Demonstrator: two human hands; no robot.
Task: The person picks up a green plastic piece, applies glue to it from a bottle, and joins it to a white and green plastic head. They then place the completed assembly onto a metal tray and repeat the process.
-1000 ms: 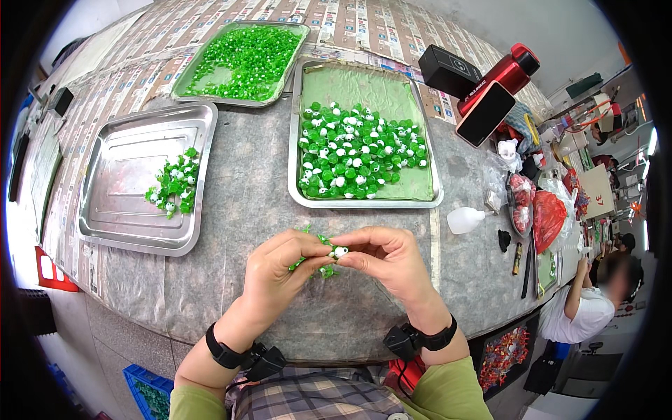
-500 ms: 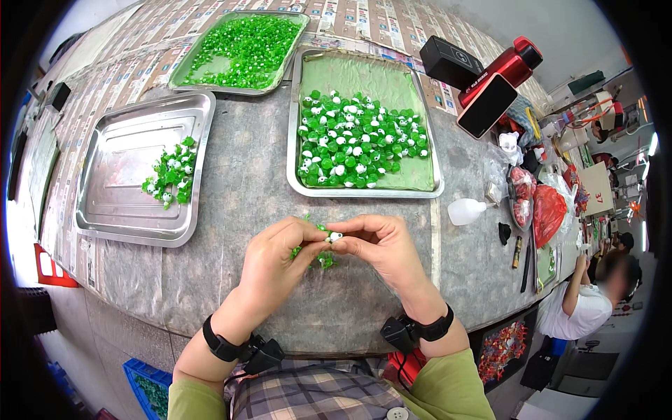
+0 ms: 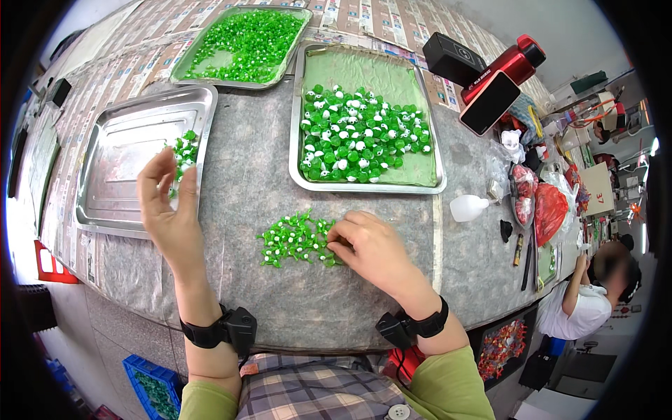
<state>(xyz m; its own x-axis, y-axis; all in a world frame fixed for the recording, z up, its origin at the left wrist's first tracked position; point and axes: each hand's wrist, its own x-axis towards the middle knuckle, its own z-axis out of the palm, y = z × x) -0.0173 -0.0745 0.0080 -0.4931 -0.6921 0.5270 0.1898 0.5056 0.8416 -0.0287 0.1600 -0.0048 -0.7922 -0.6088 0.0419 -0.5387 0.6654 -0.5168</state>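
My left hand (image 3: pixel 170 203) is raised over the right edge of the left metal tray (image 3: pixel 119 222), its fingers and thumb apart and nothing visible between them. Behind its fingers, partly hidden, lies a cluster of joined green and white figures (image 3: pixel 185 150) in that tray. My right hand (image 3: pixel 371 252) rests low over the table, thumb and fingers pinched together at the right edge of a loose pile of small green plastic pieces with white spots (image 3: pixel 294 239). What its fingertips hold, if anything, is hidden.
A middle tray (image 3: pixel 371 187) holds many green and white balls (image 3: pixel 360 136); a far tray (image 3: pixel 175 73) holds small green pieces. To the right are a white squeeze bottle (image 3: pixel 467 208), a phone (image 3: pixel 490 102), a red flask (image 3: pixel 500 66) and a black box (image 3: pixel 453 56). A co-worker (image 3: pixel 581 308) sits beyond.
My hands have parted from a green and white piece they held together. The left moved out to the left tray and opened; the right came down to the green pile, now uncovered.
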